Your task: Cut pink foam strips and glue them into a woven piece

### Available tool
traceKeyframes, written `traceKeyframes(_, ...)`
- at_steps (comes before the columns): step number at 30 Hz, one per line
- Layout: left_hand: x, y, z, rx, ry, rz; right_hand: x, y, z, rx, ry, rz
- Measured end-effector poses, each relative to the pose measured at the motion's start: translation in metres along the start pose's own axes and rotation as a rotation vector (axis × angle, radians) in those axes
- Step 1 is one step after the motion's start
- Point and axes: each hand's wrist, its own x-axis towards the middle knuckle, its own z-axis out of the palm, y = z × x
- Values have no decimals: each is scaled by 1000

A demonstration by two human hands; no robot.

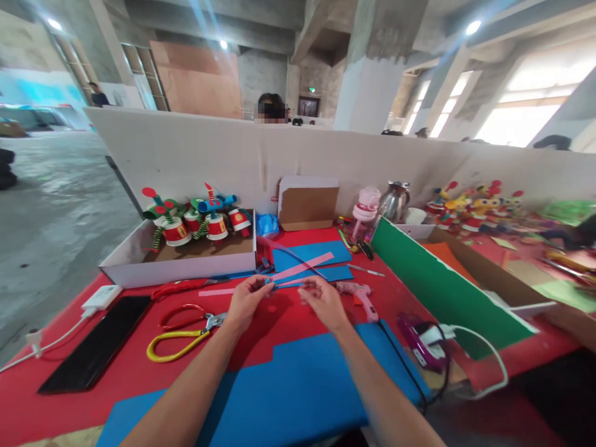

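My left hand (pixel 246 302) pinches the crossing of narrow paper strips, where a small bit of blue shows at the fingertips. A pink paper strip (pixel 305 266) slants up and right from there, and a dark blue strip (pixel 298 256) arcs above it. My right hand (pixel 326 302) has its fingers curled at the strips' right side; whether it grips one is hard to see. Flat blue sheets (pixel 321 251) lie just beyond both hands. Left of my left hand rest scissors (pixel 179 332) with red and yellow handles. A pink glue gun (pixel 361 299) lies beside my right hand.
A white box (pixel 186 275) holds several paper-cup figures (pixel 216 223). At right stands a green-sided box (pixel 442 292). Nearer me are a large blue sheet (pixel 288 391), a black phone-like slab (pixel 97 344), a purple power block (pixel 421 344) and cables. A white partition (pixel 326 152) rises behind.
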Motion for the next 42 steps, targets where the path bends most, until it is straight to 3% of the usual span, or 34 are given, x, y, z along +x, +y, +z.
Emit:
traceKeyframes(3,0,-3,0,-25,-13,-7,-16,9,-55,-182,204,5)
traceKeyframes(5,1,-4,0,-70,-32,-23,-24,21,-86,-532,295,49)
traceKeyframes(9,2,-3,0,-129,-57,-53,-28,35,-111,-841,143,290)
traceKeyframes(14,3,-1,-5,-99,-111,-81,-15,22,-104,-921,49,512)
traceKeyframes(20,4,-6,-7,91,-177,-37,-23,6,-99,-774,184,344)
traceKeyframes(23,5,-10,-6,232,-158,30,-35,-3,-91,-503,190,333)
traceKeyframes(26,4,-12,-4,269,-169,52,-43,-14,-79,-62,57,407)
traceKeyframes(29,3,-13,-2,261,-202,42,-48,-23,-67,144,-53,426)
traceKeyframes(36,3,-15,-1,330,-194,68,-53,-33,-53,129,-153,331)
traceKeyframes(42,2,-17,0,396,-151,120,-55,-30,-46,-36,-178,255)
